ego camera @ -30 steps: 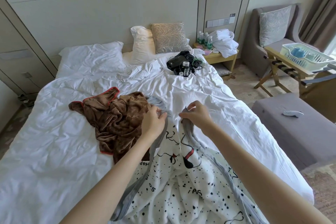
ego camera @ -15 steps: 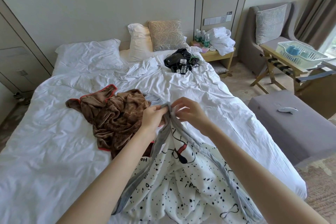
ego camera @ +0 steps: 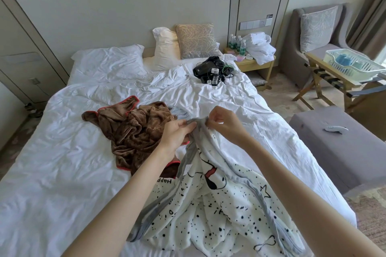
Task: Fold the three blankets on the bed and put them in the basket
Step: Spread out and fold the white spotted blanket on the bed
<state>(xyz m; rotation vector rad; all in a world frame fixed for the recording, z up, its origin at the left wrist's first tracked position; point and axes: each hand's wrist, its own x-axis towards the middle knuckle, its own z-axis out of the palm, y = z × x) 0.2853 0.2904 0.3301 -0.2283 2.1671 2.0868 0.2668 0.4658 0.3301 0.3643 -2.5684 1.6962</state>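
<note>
Our left hand (ego camera: 177, 131) and right hand (ego camera: 224, 120), nearly touching, each pinch the gray edge of the spotted blanket (ego camera: 219, 200), which drapes below them, bunched and unfolded.

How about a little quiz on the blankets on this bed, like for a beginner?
1. True or false: the brown blanket is neatly folded.
2. What do the left hand and right hand pinch? A: the brown blanket. B: the grey edge of the spotted white blanket. C: nothing.
3. Fill in: the brown blanket's trim is ___.
Key: 1 false, it lies crumpled. 2 B. 3 red.
</note>
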